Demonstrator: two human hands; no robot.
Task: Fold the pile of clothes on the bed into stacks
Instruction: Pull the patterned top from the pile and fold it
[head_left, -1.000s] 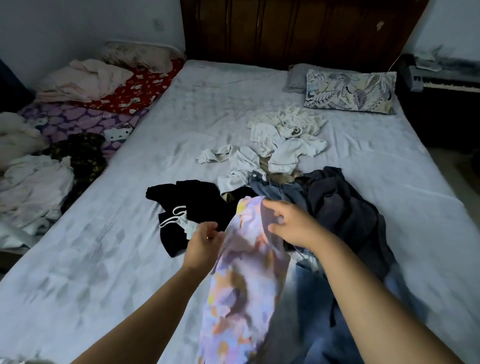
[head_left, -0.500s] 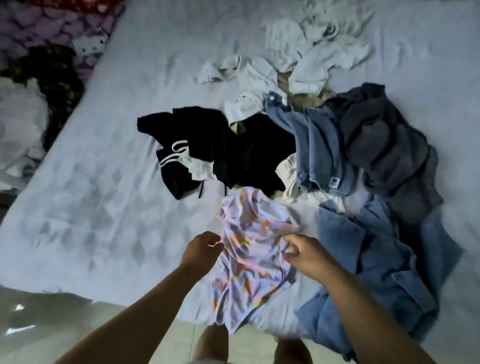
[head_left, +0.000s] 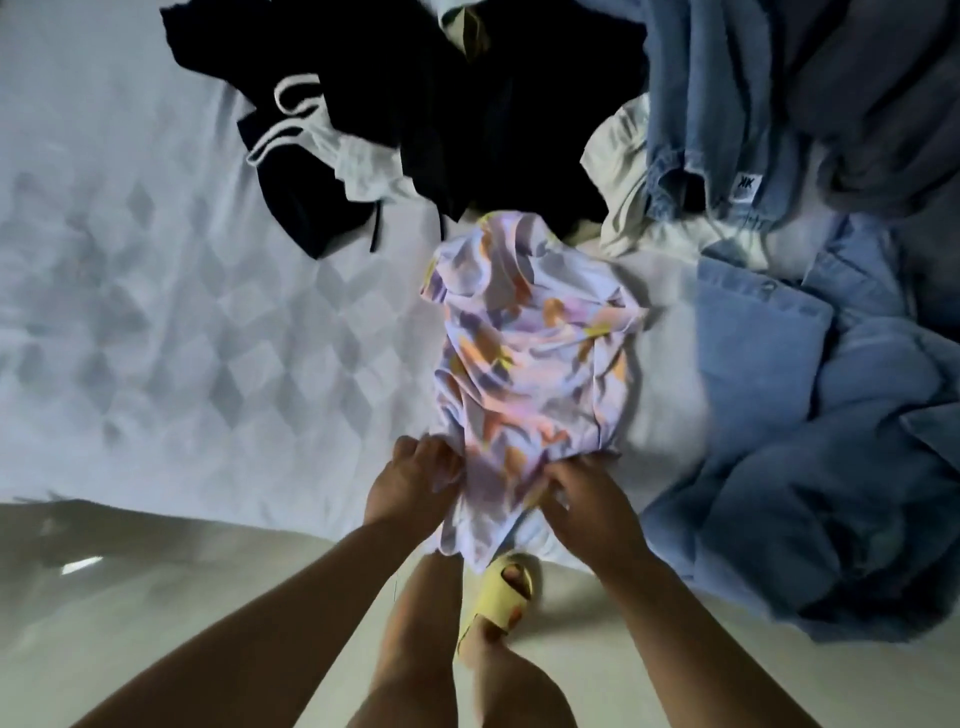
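— Position of the hands?
— Both forearms reach forward and down over the near edge of the bed (head_left: 156, 322). The left hand (head_left: 418, 478) has its fingers curled, gripping the near left edge of the patterned lilac garment (head_left: 530, 353). The right hand (head_left: 587, 499) lies knuckles up, fingers bent onto the garment's near right edge, pinching the cloth.
— Location of the garment?
— Spread on the bed, extending away from both hands; its near end hangs over the bed's edge between them.
— Surroundings?
— Black clothes (head_left: 467, 104) lie beyond the hands; denim garments (head_left: 810, 415) are heaped right of the right hand.
— Any writing?
— A white tag (head_left: 746, 183) on the denim beyond the right hand reads "KK", inverted.
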